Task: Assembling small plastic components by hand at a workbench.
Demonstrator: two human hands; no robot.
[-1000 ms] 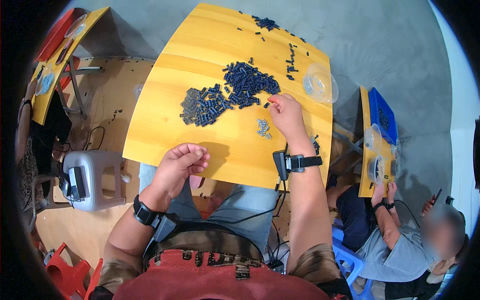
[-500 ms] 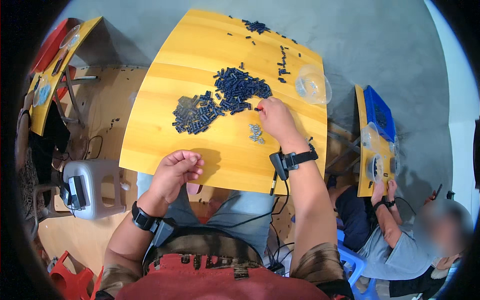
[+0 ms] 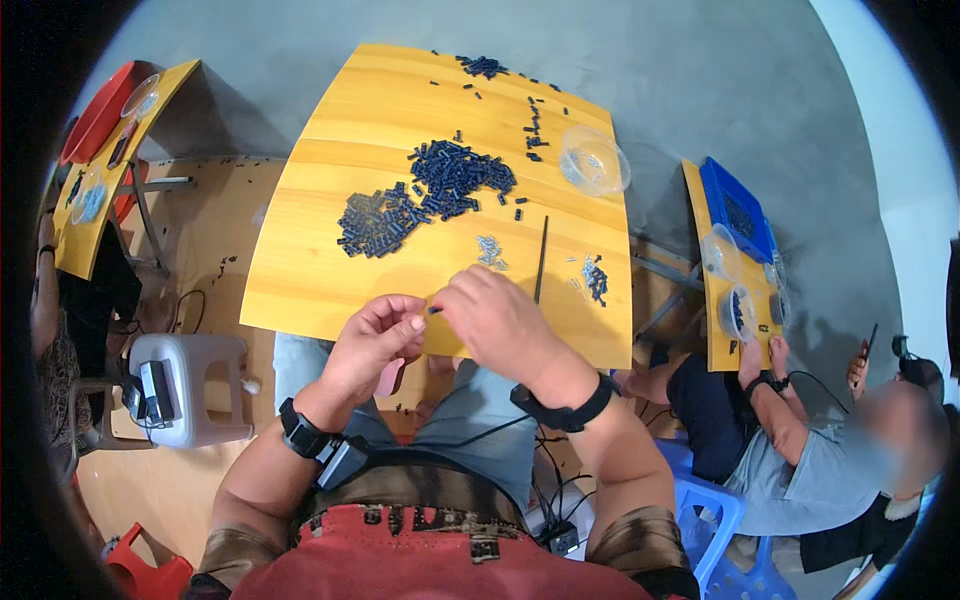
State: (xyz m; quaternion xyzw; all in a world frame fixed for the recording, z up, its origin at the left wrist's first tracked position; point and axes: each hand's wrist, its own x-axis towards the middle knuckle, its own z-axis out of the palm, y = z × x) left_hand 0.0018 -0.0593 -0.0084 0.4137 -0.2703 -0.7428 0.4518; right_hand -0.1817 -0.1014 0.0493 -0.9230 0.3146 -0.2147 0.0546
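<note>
Near the front edge of the yellow wooden table, my two hands are close together. Pinched in the fingertips of my right hand is a small black plastic piece, in the gap between the hands. My left hand is closed, thumb against curled fingers, beside that piece; what it holds, if anything, is hidden. Beyond the hands lie a dark heap of black plastic pieces and an adjoining pile. Small silver metal parts lie just past my right hand.
A thin black rod lies right of the silver parts, beside a small mixed pile. A clear plastic bowl stands at the far right. Another person works at a side table with a blue tray. A grey stool stands left.
My right hand has come back from the heap's right side toward my left hand, bringing a black piece. The rod and small mixed pile, mostly covered before, now show. The whole view has shifted slightly.
</note>
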